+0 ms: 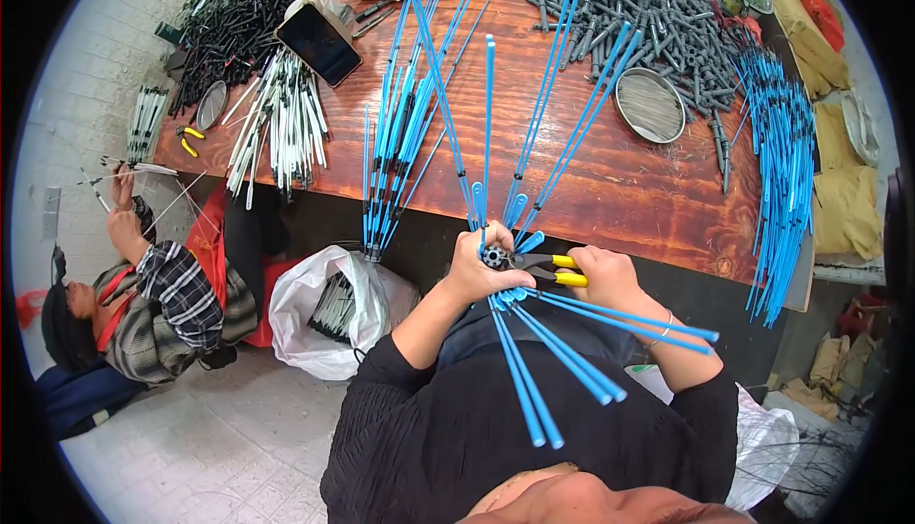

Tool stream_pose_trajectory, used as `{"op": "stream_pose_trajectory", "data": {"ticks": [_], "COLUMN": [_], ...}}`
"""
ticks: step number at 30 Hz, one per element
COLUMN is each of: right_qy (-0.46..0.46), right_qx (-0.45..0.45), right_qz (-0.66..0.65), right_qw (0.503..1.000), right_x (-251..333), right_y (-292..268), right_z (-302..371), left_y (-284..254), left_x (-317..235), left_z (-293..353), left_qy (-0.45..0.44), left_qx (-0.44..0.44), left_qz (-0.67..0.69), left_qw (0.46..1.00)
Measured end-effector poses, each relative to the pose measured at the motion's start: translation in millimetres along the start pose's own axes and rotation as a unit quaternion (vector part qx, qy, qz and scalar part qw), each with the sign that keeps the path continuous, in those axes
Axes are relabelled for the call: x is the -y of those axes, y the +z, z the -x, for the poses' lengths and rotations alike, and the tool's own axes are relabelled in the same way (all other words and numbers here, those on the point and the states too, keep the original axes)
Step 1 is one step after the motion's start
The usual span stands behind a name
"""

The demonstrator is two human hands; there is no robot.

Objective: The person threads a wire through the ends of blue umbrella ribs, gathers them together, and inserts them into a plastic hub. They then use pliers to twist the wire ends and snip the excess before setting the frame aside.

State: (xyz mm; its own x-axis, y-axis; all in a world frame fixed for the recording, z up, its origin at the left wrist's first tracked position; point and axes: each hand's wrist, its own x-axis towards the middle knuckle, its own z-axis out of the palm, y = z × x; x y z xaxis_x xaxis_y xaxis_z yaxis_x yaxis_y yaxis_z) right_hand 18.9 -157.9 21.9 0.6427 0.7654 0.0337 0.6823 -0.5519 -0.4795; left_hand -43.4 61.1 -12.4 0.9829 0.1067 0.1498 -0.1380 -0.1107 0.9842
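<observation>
My left hand [477, 267] is closed round a small black notched hub [495, 257], with its hollow end facing up. Long blue rods [562, 357] fan out from the hub in pairs, some toward my chest and others over the table. Flat blue rod ends with small holes stand close to my fingers. Pliers [570, 279] with yellow handles are gripped in my right hand [610, 278]. Their dark jaws reach the right side of the hub; any wire between them is too small to make out. Two blue rods pass across my right wrist.
The reddish wooden table [648, 205] carries grey plastic parts [648, 10], a round dish of thin pins [650, 105], bundled blue rods [782, 171], white rods [281, 124] and a phone [319, 45]. At left, another person [143, 286] handles white rods beside a white sack [324, 310].
</observation>
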Motion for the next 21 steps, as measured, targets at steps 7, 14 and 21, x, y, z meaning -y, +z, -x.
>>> {"op": "stream_pose_trajectory", "data": {"ticks": [7,14,21], "right_qy": [0.024,-0.013,0.116], "right_qx": [0.093,0.013,-0.158], "right_qz": [0.106,0.03,0.049], "right_qw": [0.99,0.999,0.979], "right_x": [-1,-19,-75], "right_y": [-29,-49,-71], "right_z": [-4,-13,11], "left_y": [2,-8,-110], "left_x": [-11,-7,-140], "left_z": [-2,-4,-89], "left_qy": [-0.039,0.15,-0.048], "left_qx": [0.03,-0.053,-0.128], "left_qz": [-0.04,-0.129,-0.529], "left_qw": [0.998,0.979,0.837]}}
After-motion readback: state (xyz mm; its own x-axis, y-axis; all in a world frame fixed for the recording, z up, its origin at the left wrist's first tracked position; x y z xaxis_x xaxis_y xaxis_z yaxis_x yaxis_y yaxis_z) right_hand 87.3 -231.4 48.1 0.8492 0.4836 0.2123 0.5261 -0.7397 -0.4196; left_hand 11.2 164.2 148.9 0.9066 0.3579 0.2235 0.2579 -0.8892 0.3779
